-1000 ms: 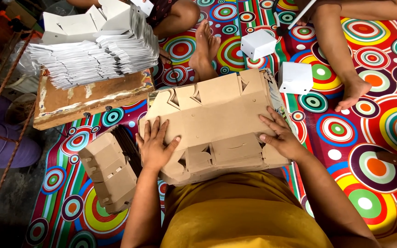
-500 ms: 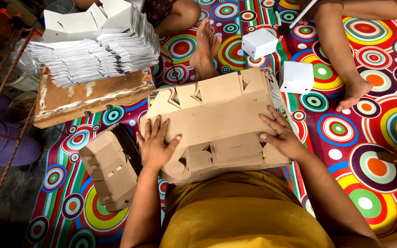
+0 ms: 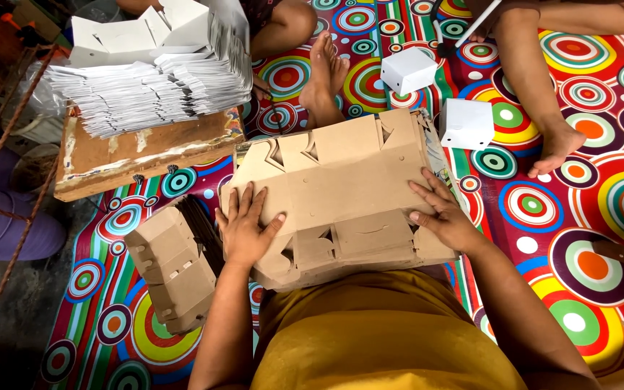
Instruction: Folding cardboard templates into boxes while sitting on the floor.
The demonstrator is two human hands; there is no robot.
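Hands first: my left hand (image 3: 243, 231) lies flat and spread, palm down, on the near left part of the stack of brown cardboard box blanks (image 3: 341, 184) across my lap, fingers pointing away from me and thumb out to the right. My right hand (image 3: 443, 215) is also open, resting on the stack's right edge, fingers fanned over the top sheet and thumb pressing on the lower flap. Neither hand grips anything; both simply press down on the cardboard. The stack sits just in front of my yellow shirt (image 3: 377, 339), its cut flaps facing away from me. Just left of my left arm, a smaller pile of folded brown boxes (image 3: 173, 271) lies on the colourful circle-patterned mat (image 3: 586, 209). Farther left, a heap of white flat blanks (image 3: 146, 90) rests on a worn wooden board (image 3: 142, 148). Beyond the stack, two assembled white boxes (image 3: 407, 68) (image 3: 465, 121) stand on the mat beside other people's bare feet (image 3: 323, 76) (image 3: 554, 144).
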